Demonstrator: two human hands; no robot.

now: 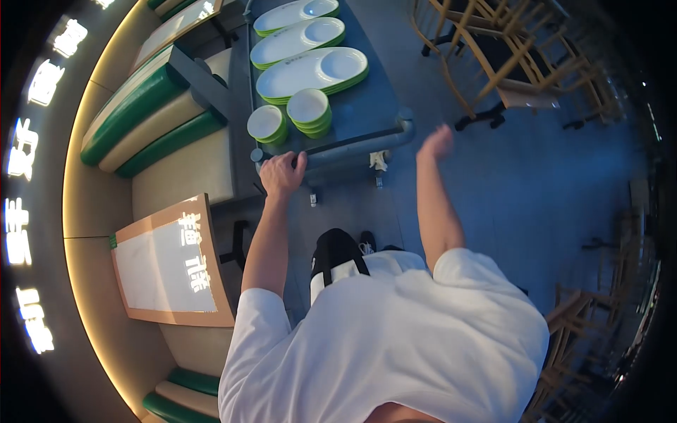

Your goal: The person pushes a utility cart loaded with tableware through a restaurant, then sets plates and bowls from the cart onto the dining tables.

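Observation:
My left hand is closed on the near left end of the grey cart's handle bar. My right hand is in the air to the right of the cart's near corner, blurred, and its fingers cannot be made out. On the cart's top, just beyond the bar, stand two stacks of green-rimmed white bowls, one at the left and one beside it. Behind them lie three stacks of long oval white plates with green edges, the nearest close to the bowls.
At the left are a table with a white top and a green and beige bench. Wooden chairs stand on a table at the upper right, with more chairs at the lower right. Dark floor shows right of the cart.

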